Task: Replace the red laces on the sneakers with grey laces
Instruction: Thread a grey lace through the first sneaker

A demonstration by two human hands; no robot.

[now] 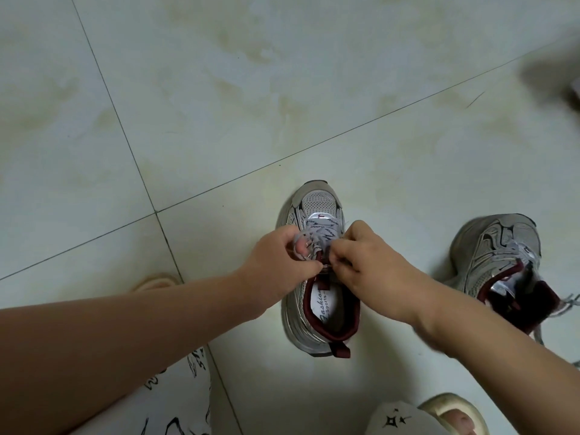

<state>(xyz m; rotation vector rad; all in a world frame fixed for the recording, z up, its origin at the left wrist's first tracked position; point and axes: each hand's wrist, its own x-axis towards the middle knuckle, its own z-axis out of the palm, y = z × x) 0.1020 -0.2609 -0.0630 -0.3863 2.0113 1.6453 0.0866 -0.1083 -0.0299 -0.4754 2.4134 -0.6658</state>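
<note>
A grey sneaker (317,315) with a dark red collar stands on the tiled floor, toe pointing away from me. A grey lace (324,232) with dark marks crosses its upper eyelets. My left hand (277,262) pinches a loop of that lace at the left side of the tongue. Just to the right, my right hand (367,265) pinches the lace over the top eyelets. A second grey sneaker (499,255) lies to the right, tilted, with a grey lace threaded and loose ends (568,304) trailing to the right. No red lace is visible.
Pale floor tiles (219,105) with dark grout lines fill the view. My feet in cream slippers show at the left (157,282) and bottom right (452,409). Patterned white trousers (175,400) cover my knees below. A blurred dark shape (555,76) sits at the upper right edge.
</note>
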